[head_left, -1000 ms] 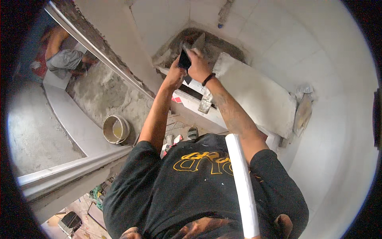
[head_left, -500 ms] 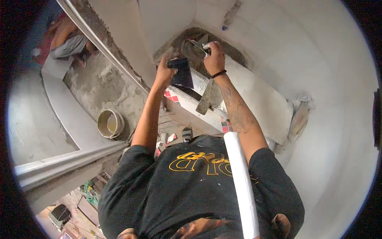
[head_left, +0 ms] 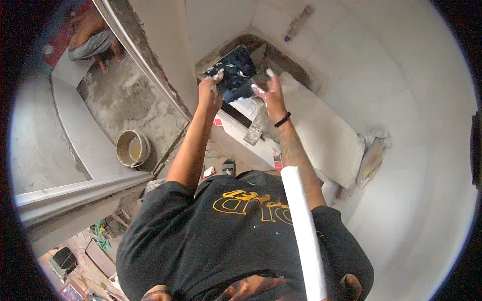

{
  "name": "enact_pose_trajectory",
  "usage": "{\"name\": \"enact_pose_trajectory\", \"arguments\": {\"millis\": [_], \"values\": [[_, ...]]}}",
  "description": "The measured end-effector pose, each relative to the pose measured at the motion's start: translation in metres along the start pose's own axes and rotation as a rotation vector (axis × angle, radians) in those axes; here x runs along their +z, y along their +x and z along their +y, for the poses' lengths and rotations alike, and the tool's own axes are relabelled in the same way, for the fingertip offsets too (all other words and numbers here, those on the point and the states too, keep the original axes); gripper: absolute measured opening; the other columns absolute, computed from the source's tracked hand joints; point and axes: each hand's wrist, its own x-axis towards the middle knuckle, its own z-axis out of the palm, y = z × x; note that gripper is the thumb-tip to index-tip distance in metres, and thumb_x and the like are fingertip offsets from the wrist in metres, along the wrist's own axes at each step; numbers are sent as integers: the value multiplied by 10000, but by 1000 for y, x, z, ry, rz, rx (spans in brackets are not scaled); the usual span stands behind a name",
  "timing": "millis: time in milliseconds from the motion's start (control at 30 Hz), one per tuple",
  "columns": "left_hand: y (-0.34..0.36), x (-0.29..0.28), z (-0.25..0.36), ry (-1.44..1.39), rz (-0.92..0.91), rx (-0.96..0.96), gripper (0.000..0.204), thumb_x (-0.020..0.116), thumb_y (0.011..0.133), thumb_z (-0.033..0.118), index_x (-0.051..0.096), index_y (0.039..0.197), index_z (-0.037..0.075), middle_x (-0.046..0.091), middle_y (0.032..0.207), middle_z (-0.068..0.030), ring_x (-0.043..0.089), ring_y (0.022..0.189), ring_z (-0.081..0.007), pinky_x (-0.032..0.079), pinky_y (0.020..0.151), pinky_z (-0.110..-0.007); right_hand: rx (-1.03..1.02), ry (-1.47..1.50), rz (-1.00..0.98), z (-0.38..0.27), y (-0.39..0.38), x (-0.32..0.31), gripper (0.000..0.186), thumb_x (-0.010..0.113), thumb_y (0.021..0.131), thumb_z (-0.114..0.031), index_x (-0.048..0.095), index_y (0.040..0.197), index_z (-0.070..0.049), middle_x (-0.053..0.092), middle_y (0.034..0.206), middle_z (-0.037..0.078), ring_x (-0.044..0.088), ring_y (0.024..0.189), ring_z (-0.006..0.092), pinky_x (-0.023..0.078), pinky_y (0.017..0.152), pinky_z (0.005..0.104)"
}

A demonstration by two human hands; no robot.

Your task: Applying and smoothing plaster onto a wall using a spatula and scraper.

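Observation:
A dark, glossy square tile [head_left: 232, 70] with white smears is tilted above the grey basin-like recess [head_left: 288, 60]. My left hand [head_left: 211, 93] grips its near left edge, with white paste on the fingers. At the tile's right corner is my right hand [head_left: 272, 98], thumb and finger spread, their tips white; it holds nothing I can see. Below that hand lies a flat grey mortar-stained strip [head_left: 256, 131], on the ledge [head_left: 241, 138] with red-and-white trim. To the right of my right wrist stretches a large pale slab [head_left: 324, 130].
A mortar-stained bucket [head_left: 133, 148] stands on the rough floor at left, past a metal-edged frame [head_left: 145, 65]. Another person [head_left: 93, 42] crouches at upper left. A white tube-like strip [head_left: 304, 231] runs along my chest. A pale curved wall [head_left: 416, 150] bounds the right side.
The dark tile has turned, showing more of its smeared face, and moved up. My right hand's fingers have opened from a grip on a pointed tool. The view has shifted slightly.

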Motion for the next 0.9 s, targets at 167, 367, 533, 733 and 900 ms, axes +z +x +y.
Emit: {"name": "enact_pose_trajectory", "arguments": {"millis": [167,367,533,733,900], "values": [[-8,7,8,32,78,-158,102,503,796,73,572,860,34,591,826,-65,567,805,-178,446,754,-286,420,229,-313,8,15,-15,316,590,752,43,495,1045,-29,568,910,60,573,788,149,536,657,319],[-7,-23,46,-129,123,158,128,579,746,7,572,873,-6,595,843,-95,587,740,-220,492,707,-345,28,-162,-145,-63,55,-45,129,612,738,-45,534,840,-28,548,684,34,547,595,111,464,527,234],[-20,-61,56,-65,193,146,209,556,719,-19,582,923,-56,612,895,-99,598,788,-214,485,741,-322,-515,-114,87,-116,87,-79,185,600,706,-36,545,882,-22,578,724,60,569,643,132,473,571,253],[-31,-49,21,27,241,62,139,537,746,-13,595,871,-33,605,881,-91,583,808,-189,451,762,-266,84,-517,-536,2,33,0,670,629,773,-105,264,1331,-37,479,1176,130,521,994,213,494,732,335],[-41,-39,14,-23,183,84,62,519,784,-11,574,807,5,595,788,-69,558,705,-149,456,665,-265,309,164,-592,60,-5,25,408,694,707,-49,509,1069,-21,605,869,80,566,679,121,485,537,257]]}}
